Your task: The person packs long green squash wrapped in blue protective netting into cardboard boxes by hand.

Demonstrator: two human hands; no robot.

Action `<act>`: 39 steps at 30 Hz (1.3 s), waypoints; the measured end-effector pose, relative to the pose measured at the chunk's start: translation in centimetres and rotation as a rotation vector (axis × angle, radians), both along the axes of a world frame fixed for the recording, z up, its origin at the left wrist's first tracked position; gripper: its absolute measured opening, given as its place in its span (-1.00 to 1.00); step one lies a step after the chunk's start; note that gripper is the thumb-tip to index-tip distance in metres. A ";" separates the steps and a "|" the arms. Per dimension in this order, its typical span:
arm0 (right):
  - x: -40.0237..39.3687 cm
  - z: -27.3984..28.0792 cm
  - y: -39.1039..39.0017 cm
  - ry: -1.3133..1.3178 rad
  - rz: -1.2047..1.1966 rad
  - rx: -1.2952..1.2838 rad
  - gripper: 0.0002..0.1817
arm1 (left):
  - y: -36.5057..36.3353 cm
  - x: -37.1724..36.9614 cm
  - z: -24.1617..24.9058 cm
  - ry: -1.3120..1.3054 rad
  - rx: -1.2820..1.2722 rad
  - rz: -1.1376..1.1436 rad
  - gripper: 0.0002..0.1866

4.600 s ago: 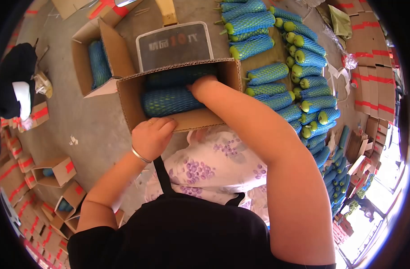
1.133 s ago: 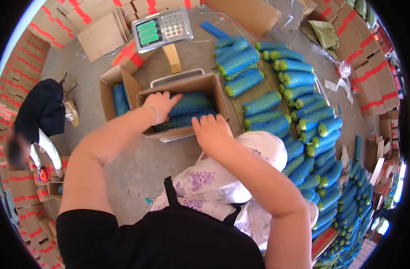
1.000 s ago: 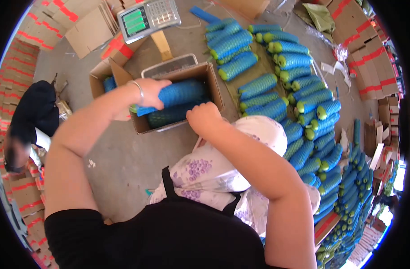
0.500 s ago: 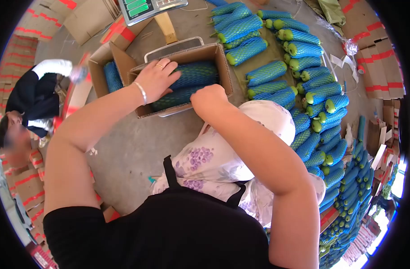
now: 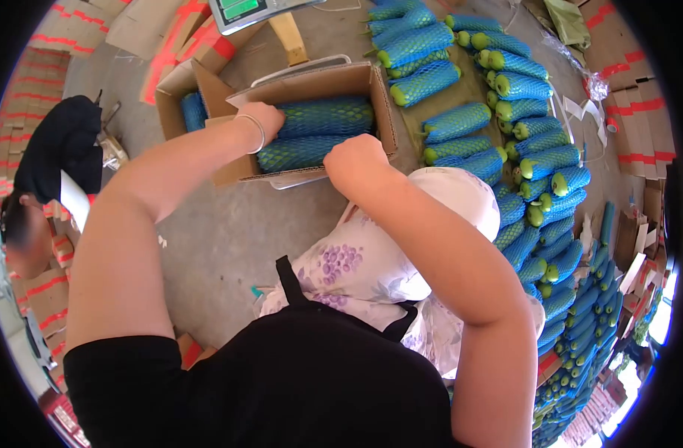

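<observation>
An open cardboard box (image 5: 385, 112) holds green gourds in blue netting, with one netted gourd (image 5: 323, 118) at the back and another netted gourd (image 5: 304, 151) nearer me. My left hand (image 5: 261, 123) is closed at the box's left end, beside the gourds; its fingertips are hidden. At the near right edge of the box is my right hand (image 5: 355, 160), its fingers curled in a fist over the rim; what they grip is hard to make out. The box rests on a scale platform (image 5: 297, 72) below a display (image 5: 241, 9).
Many netted gourds (image 5: 547, 160) lie in rows on the right. Another open box (image 5: 179, 89) with netted contents stands left of the first. At the far left a person (image 5: 58, 149) in dark clothes bends over. Stacked cardboard (image 5: 647, 127) lines the right side.
My left hand has gone from spread over the gourds to closed at the box's left end, uncovering the gourds. My right hand stays at the rim. The other person's arm has moved down.
</observation>
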State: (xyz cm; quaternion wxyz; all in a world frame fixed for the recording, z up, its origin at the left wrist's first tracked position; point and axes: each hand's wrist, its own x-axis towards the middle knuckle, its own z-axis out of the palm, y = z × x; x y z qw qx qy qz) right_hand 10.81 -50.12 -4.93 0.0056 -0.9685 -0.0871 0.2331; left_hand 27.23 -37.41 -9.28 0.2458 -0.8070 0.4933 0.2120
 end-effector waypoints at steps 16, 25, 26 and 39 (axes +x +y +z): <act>-2.1 -1.3 -0.4 0.016 -0.077 0.064 -0.79 | 13.4 0.4 1.2 0.329 -0.581 1.151 -0.71; 5.3 -0.8 4.0 -0.278 -0.064 0.431 -0.69 | 12.3 -2.6 -2.5 0.674 -0.937 1.275 -0.62; 6.8 -1.3 5.2 -0.244 -0.063 0.368 -0.71 | 12.2 -2.8 -3.1 0.609 -0.959 1.243 -0.61; 12.3 -8.7 8.5 -0.052 -0.277 0.274 -0.78 | 8.9 -3.8 0.9 0.270 -0.626 0.861 -0.69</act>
